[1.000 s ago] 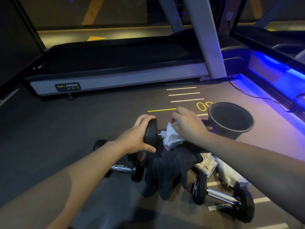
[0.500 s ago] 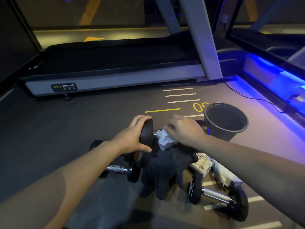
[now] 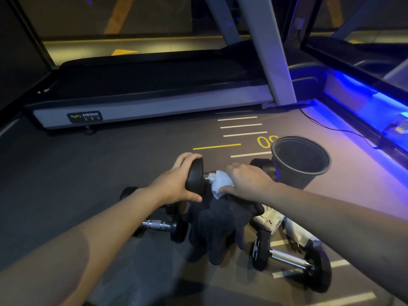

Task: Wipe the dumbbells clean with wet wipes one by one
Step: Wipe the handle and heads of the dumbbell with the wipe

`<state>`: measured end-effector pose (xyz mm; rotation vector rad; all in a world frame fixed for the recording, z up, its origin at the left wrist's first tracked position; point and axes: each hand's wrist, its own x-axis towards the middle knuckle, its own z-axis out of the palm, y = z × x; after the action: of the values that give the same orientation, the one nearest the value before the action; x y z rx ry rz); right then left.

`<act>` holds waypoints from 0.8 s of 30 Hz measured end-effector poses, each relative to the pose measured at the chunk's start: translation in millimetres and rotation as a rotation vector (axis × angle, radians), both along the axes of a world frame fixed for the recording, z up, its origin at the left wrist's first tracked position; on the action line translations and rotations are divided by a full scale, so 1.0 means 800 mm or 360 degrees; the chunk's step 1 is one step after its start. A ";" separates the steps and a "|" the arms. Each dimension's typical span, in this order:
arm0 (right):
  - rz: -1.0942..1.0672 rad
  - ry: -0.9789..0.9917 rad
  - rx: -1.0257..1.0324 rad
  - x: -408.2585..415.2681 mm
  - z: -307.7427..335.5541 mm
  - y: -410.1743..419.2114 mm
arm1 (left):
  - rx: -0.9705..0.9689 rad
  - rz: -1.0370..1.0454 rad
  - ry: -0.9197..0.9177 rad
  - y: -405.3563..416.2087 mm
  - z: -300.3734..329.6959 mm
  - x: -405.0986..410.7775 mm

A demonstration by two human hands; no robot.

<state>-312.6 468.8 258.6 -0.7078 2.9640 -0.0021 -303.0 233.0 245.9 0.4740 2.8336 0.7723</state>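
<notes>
Evidently one dumbbell (image 3: 195, 176) was being wiped: its end was gripped by the left hand (image 3: 174, 186), and a wipe (image 3: 221, 183) was pinched around its handle under the right hand's (image 3: 247, 181) fingers. Two others (image 3: 291, 260) lay below, apparently unwiped.

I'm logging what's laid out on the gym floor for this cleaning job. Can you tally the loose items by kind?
Dumbbells: 3 (held one, left floor one, right floor one)
White wet wipe: 1
Dark cloth: 1
Black bucket: 1
White wipe packet: 1
Total: 7
</notes>
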 end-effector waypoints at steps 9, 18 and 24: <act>0.0058 0.0018 0.0081 -0.004 -0.023 -0.015 | 0.0009 -0.0012 0.0019 -0.001 -0.003 -0.001; 0.0115 -0.0004 -0.0003 -0.016 -0.026 -0.033 | -0.0002 -0.0002 0.0031 -0.003 -0.007 -0.001; 0.0181 0.0031 0.0011 -0.025 -0.036 -0.047 | -0.0003 -0.0010 0.0031 -0.002 -0.007 -0.002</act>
<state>-332.4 431.4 230.1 -0.8796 2.9360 0.0235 -304.4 231.3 240.7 0.4924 2.8493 0.7677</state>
